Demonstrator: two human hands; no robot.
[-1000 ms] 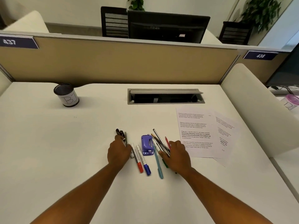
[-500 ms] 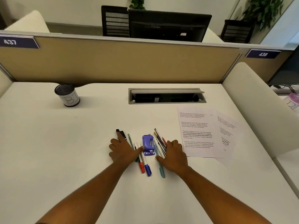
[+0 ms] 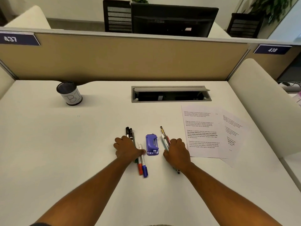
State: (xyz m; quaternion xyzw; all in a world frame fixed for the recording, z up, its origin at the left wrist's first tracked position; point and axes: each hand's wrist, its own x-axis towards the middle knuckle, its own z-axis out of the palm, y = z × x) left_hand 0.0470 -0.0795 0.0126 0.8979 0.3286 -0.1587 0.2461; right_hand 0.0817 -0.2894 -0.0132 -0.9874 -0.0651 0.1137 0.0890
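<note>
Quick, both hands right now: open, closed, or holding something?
Left hand: grips the markers, thumb across them.
Right hand: grips the bundle of pens and pencils.

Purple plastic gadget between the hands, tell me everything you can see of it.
The purple plastic gadget is a small rounded block, perhaps a hole punch, with a pale metal strip on top and studs at its near end. It lies flat on the white desk, clear of the right hand; the left hand's thumb tip nearly touches its near left edge.
</note>
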